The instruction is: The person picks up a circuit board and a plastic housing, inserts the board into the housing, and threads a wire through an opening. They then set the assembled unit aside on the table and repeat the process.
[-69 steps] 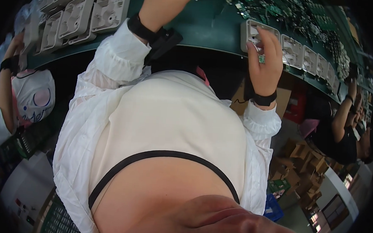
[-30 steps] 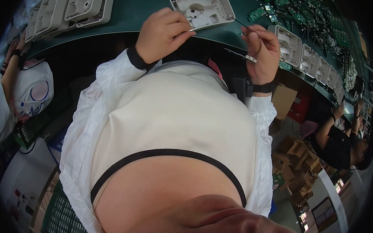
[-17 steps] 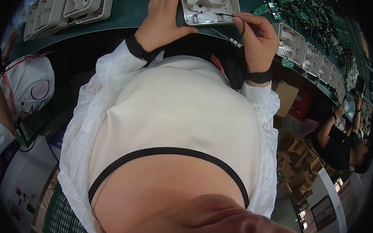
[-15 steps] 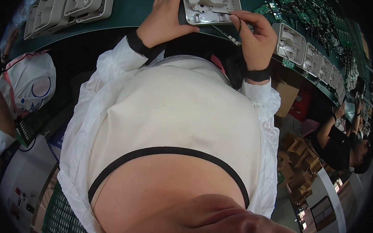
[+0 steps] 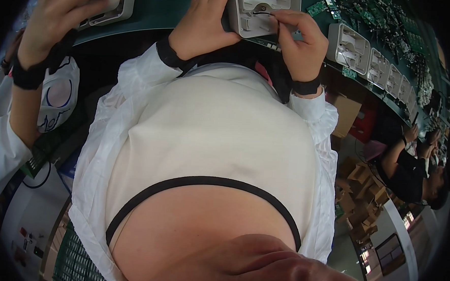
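View: head camera, looking down.
Box in work: an open pale plastic box at the counter's near edge, between the two hands, its hollow side facing the person; the top of the picture cuts it off.
Left hand: laid along the box's left side, thumb stretched under the near corner; the grip is spread wide, though whether it clamps the box cannot be told.
Right hand: over the box's right part, grip narrow, thumb and forefinger pinching a thin black cable.
Cable: its visible end reaches left inside the box, near a round fitting.
White plugs: just below the box's near edge.
Counter: dark green.
Row on the right: similar open boxes, along the edge.
Behind that row: a heap of green circuit boards with dark wires.
Far left: a co-worker's hand, blurred, over another pale box; its grip is unclear.
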Available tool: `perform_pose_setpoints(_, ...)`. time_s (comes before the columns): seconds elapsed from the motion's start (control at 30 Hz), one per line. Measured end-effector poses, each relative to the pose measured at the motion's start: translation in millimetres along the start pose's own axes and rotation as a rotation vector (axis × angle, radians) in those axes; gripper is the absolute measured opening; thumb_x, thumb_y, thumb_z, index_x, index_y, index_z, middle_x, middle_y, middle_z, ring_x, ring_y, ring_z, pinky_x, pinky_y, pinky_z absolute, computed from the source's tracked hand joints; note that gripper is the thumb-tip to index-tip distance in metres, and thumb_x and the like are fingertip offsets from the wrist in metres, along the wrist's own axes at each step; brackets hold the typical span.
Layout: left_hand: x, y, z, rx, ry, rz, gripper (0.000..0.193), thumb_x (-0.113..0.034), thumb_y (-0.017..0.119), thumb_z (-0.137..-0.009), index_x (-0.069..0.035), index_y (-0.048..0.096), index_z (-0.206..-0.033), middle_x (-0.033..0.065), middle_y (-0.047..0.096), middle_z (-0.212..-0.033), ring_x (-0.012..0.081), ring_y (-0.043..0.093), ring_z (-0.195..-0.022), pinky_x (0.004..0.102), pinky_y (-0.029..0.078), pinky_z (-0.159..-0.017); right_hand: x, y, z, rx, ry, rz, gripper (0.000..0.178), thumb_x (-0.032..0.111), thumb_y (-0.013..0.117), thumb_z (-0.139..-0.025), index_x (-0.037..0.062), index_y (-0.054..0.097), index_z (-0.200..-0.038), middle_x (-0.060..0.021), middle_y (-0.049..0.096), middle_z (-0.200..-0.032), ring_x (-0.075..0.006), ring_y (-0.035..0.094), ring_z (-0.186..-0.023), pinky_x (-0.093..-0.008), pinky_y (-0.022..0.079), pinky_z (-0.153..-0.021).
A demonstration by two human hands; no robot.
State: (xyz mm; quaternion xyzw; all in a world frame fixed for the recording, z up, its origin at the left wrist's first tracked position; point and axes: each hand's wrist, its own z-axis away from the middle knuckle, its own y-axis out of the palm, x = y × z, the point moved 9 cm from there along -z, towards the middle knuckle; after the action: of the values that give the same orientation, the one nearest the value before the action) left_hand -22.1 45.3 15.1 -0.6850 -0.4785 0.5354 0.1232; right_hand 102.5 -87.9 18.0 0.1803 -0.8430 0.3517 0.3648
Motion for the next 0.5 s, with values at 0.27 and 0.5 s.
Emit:
perform_pose_setpoints(0.27,4,10,3,-0.031,0.055,0.327,0.1,-0.016,0.089,-0.07,0.0,0.031,-0.151,0.0277,0.039,-0.145,0.0461,0.043,-0.136,0.0467,0.036,-0.116,24,3,0,0.005,-0.257,0.016,0.017,-0.012,0.074,-0.083,-0.0008,0.072,-0.096,-0.011,0.076,-0.098,-0.0181,0.072,-0.092,-0.0283,0.056,-0.081)
perform_pose_setpoints(0.5,-11,3,7,-0.008,0.083,0.165,0.104,-0.017,0.091,-0.068,0.0,0.031,-0.151,0.0272,0.04,-0.143,0.0463,0.043,-0.136,0.046,0.037,-0.115,-1,5,7,0.09,0.065,-0.274,0.014,-0.009,0.076,-0.085,-0.0014,0.071,-0.095,-0.0097,0.077,-0.099,-0.016,0.072,-0.091,-0.0256,0.056,-0.08)
